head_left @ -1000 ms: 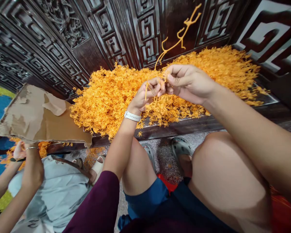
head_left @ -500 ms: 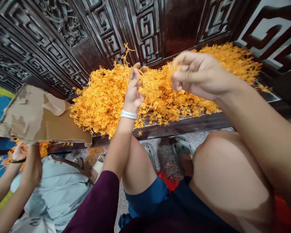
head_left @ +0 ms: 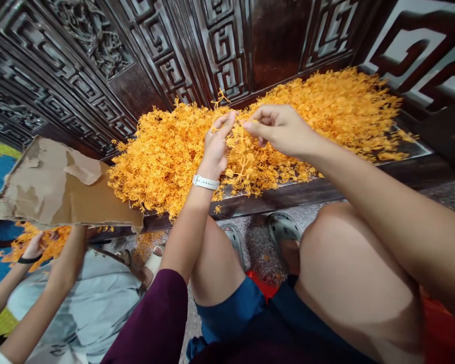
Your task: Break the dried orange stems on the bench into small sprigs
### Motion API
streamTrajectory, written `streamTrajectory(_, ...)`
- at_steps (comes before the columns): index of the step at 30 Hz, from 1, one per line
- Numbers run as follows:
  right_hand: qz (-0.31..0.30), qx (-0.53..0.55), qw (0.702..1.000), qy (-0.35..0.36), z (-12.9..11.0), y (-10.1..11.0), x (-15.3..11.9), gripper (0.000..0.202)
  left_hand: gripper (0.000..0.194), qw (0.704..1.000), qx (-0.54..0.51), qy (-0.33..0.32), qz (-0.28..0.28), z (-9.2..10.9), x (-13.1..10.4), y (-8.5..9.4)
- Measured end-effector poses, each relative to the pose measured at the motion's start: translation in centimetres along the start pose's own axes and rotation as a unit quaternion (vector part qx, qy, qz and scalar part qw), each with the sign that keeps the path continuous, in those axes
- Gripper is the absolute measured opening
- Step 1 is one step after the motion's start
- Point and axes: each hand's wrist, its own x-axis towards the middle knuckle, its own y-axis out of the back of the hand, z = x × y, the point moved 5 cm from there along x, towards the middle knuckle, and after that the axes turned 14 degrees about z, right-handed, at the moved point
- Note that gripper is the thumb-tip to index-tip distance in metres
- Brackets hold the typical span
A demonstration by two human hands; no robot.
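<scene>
A long heap of small orange plastic sprigs (head_left: 167,156) lies on a dark wooden ledge. Over its middle, my left hand (head_left: 217,144), with a white band at the wrist, pinches an orange sprig (head_left: 242,156) between thumb and fingers. Its branched tips hang below the hand, and a thin curled stem (head_left: 220,98) sticks up behind the fingers. Just to the right, my right hand (head_left: 278,129) has thumb and forefinger closed at the sprig's stem. The fingertips of both hands nearly meet. Whatever small part sits in the right fingertips is hard to see against the heap.
Carved dark wood panels (head_left: 151,40) rise behind the ledge. A torn cardboard piece (head_left: 53,187) stands at left, and a co-worker's hands (head_left: 34,247) handle more orange pieces beyond it. My knees and grey clogs (head_left: 284,227) are below the ledge (head_left: 250,202).
My right hand has come left and inward to meet the left hand at the sprig. The left hand has shifted slightly right. The co-worker's hands have moved too.
</scene>
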Motion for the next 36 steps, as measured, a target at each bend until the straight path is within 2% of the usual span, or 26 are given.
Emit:
streamTrajectory(2,0.018,0.015,0.999,0.023,-0.4,0.2,0.0,0.037,0.023,1.0,-0.004,0.003,-0.016,-0.1,0.1,0.0)
streamTrajectory(4,0.051,0.044,0.997,0.034,-0.7,0.8,0.3,0.035,0.026,0.998,0.005,0.022,-0.058,-0.2,0.2,-0.1)
streamTrajectory(7,0.122,0.121,0.985,0.01,-0.8,2.3,1.0,0.031,0.032,0.992,0.032,0.029,-0.117,0.3,0.0,-0.2)
streamTrajectory(11,0.187,0.184,0.965,-0.029,-0.1,4.2,2.1,0.028,0.026,0.993,0.073,0.027,-0.091,0.9,0.2,0.5)
streamTrajectory(13,0.175,0.194,0.962,-0.074,0.7,4.5,2.6,0.032,0.027,0.993,0.089,0.035,-0.075,0.5,0.5,0.7)
streamTrajectory(17,0.084,0.215,0.959,-0.166,1.8,3.7,2.8,0.036,0.042,0.992,0.097,0.04,-0.063,-0.3,1.0,1.0)
streamTrajectory(19,0.08,0.247,0.947,-0.191,1.5,3.6,2.4,0.035,0.041,0.992,0.101,0.042,-0.062,-0.5,1.1,1.1)
streamTrajectory(21,0.102,0.289,0.93,-0.205,1.0,3.7,2.1,0.039,0.039,0.992,0.095,0.054,-0.065,-0.6,1.3,1.1)
streamTrajectory(23,0.127,0.321,0.917,-0.2,0.4,3.8,1.8,0.048,0.04,0.992,0.069,0.075,-0.068,-0.7,1.4,1.1)
streamTrajectory(25,0.151,0.315,0.918,-0.186,0.2,4.0,1.8,0.052,0.041,0.993,0.03,0.093,-0.068,-0.7,1.4,1.1)
streamTrajectory(28,0.168,0.245,0.936,-0.189,1.0,4.1,1.9,0.036,0.036,0.991,-0.022,0.113,-0.068,-0.4,1.4,1.0)
streamTrajectory(31,0.137,0.175,0.958,-0.184,2.1,3.7,1.9,0.012,0.035,0.991,-0.059,0.104,-0.064,0.2,1.3,0.9)
streamTrajectory(36,0.025,0.055,0.995,-0.084,1.7,1.7,1.1,0.019,0.038,0.992,-0.108,0.04,-0.045,1.4,0.5,0.2)
